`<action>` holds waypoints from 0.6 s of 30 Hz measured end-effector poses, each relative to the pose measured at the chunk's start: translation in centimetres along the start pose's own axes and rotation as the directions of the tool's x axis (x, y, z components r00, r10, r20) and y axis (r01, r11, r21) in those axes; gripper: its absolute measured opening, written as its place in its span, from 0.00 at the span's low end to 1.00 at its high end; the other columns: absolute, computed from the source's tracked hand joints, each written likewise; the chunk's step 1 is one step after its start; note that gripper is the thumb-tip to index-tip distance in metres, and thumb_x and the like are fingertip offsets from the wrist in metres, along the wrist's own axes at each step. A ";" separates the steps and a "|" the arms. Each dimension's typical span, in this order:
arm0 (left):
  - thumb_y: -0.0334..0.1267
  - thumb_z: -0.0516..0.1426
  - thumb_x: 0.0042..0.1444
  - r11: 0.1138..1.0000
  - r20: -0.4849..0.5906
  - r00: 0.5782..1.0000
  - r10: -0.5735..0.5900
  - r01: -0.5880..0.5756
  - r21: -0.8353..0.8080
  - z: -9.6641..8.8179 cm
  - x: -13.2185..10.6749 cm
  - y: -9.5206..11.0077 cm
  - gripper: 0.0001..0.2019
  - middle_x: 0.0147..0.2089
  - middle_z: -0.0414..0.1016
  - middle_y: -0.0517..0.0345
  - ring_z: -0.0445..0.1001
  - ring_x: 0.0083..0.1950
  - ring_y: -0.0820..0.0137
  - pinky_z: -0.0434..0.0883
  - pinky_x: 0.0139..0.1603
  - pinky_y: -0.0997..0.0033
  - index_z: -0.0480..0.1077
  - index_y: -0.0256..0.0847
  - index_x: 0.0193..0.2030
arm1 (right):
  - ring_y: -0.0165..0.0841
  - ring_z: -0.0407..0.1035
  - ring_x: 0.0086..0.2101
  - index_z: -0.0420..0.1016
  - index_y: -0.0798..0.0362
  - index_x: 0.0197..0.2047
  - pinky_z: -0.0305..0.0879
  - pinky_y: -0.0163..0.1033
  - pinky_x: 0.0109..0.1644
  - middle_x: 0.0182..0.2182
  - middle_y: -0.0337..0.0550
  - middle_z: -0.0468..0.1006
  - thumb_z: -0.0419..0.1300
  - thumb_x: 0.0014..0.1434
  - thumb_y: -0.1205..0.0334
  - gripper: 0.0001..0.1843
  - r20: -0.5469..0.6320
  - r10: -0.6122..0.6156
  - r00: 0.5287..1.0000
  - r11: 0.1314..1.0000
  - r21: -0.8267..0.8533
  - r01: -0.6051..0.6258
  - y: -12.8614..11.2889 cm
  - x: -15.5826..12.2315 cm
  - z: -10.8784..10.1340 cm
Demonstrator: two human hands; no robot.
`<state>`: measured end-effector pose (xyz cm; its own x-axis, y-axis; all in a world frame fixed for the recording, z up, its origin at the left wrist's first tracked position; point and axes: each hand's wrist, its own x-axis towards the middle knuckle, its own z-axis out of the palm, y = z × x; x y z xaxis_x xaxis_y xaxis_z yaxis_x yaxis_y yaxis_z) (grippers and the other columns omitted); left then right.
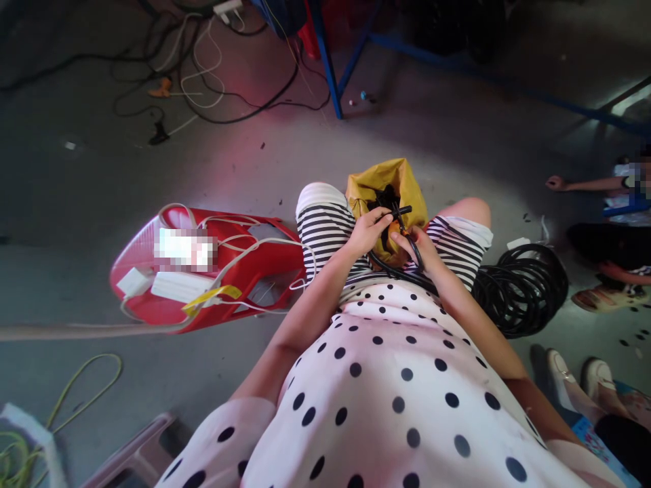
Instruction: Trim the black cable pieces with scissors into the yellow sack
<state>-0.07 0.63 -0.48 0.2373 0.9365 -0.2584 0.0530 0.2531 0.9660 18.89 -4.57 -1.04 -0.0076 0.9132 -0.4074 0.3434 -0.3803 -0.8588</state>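
Note:
My left hand (373, 229) is closed in a pinch on a short black cable end (403, 211). Close beside it, my right hand (416, 245) has its fingers wrapped on a black cable (416, 256) that bends down toward my lap. Both hands are over the mouth of a yellow bag (409, 177) standing between my knees. Dark pieces lie inside the bag, too jumbled to tell apart. Something small and orange shows between my hands; its kind is unclear.
A red stool (289, 254) on my left bears white power adapters (178, 287) and cords. Coiled black cable (529, 288) lies at my right. Ahead are a blue metal frame (328, 64) and tangled floor cables (244, 120). Other people's arm (593, 184) and shoes (562, 373) show at right.

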 end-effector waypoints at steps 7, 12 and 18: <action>0.47 0.66 0.66 0.993 0.204 0.978 -0.047 0.023 0.117 -1.1 0.1 1.2 0.13 0.31 0.72 0.61 0.74 0.41 0.67 0.72 0.46 0.70 0.81 0.37 0.43 | 0.36 0.65 0.31 0.67 0.45 0.36 0.61 0.42 0.34 0.28 0.37 0.72 0.76 0.53 0.21 0.38 0.096 0.048 0.994 0.997 -0.057 -0.042 -0.8 0.6 -1.2; 0.44 0.65 0.66 0.992 0.219 0.974 -0.050 0.022 0.128 -1.6 0.7 1.4 0.11 0.29 0.69 0.63 0.68 0.36 0.70 0.67 0.41 0.71 0.79 0.37 0.43 | 0.36 0.62 0.30 0.63 0.45 0.31 0.59 0.43 0.35 0.25 0.37 0.69 0.72 0.55 0.19 0.38 0.031 -0.002 1.000 0.971 -0.238 0.009 -1.0 1.3 -1.5; 0.40 0.63 0.68 0.991 0.252 0.960 -0.119 0.099 0.092 -1.9 1.1 0.9 0.08 0.26 0.61 0.67 0.56 0.27 0.75 0.54 0.31 0.71 0.78 0.38 0.43 | 0.36 0.64 0.31 0.64 0.45 0.32 0.61 0.43 0.38 0.26 0.37 0.70 0.68 0.53 0.14 0.41 0.077 -0.006 0.997 0.978 -0.206 0.021 -1.1 1.8 -1.1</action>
<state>-1.63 2.32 0.07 0.4660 0.8079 -0.3607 0.1656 0.3208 0.9326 19.50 -2.36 -0.53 -0.0818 0.9013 -0.4254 0.5289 -0.3225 -0.7851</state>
